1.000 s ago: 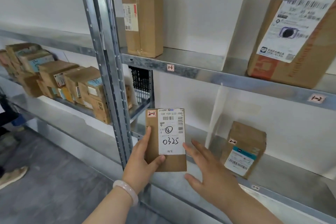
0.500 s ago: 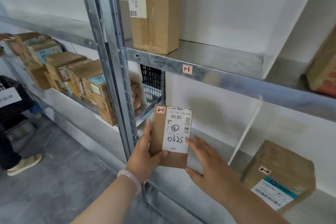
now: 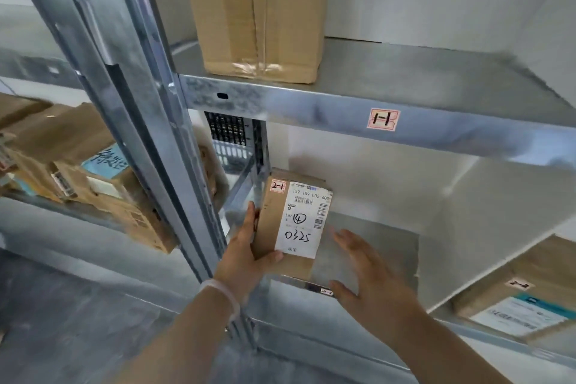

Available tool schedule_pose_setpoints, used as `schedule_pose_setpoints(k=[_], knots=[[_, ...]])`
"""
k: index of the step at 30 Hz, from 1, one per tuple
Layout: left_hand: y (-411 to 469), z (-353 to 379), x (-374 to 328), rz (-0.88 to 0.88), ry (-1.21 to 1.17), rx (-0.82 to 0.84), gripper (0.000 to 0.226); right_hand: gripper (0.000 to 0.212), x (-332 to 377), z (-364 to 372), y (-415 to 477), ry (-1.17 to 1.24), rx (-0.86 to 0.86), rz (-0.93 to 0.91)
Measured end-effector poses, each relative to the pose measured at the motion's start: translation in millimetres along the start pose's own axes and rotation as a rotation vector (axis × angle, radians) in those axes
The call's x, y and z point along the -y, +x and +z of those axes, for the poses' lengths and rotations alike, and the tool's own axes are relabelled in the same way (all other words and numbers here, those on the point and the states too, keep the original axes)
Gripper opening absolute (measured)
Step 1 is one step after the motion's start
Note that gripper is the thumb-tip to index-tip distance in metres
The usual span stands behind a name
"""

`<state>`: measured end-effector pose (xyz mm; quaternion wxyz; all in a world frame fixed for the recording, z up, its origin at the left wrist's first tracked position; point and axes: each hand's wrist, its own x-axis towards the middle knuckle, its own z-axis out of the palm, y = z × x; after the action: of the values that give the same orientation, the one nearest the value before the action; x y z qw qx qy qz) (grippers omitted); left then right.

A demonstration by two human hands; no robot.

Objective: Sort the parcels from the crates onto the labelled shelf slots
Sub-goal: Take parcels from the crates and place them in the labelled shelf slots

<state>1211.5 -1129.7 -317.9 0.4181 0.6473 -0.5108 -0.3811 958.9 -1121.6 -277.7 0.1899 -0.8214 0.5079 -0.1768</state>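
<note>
Parcel, small brown cardboard box tagged 2-1 (image 3: 293, 221), upright at the front lip of grey metal shelf (image 3: 374, 237); gripped by left hand (image 3: 246, 246), flanked by right hand (image 3: 371, 271) spread open, not touching. Risked toppling off if released so near the edge.

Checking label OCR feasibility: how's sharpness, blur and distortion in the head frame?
Head view: 2-1 parcel in the left hand reads sharp; right hand and the left-bay boxes are smeared; the upright post leans from wide-angle distortion; light soft and even, mild sheen on the 1-1 shelf edge.
</note>
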Motion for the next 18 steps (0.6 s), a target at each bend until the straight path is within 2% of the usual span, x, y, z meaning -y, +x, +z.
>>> schedule_pose_setpoints(k=[4,9,18], knots=[[15.9,-5.5,18.5,0.015,0.039,0.044,0.113,0.079,8.3,17.6,-2.1,0.012,-0.031,0.056],[20.5,-9.2,31.9,0.000,0.039,0.077,0.088,0.073,16.9,34.0,-8.7,0.018,-0.061,0.095],[11.5,0.1,36.8,0.020,0.090,-0.048,0.086,0.072,28.9,43.1,-9.1,-0.090,0.092,0.085]])
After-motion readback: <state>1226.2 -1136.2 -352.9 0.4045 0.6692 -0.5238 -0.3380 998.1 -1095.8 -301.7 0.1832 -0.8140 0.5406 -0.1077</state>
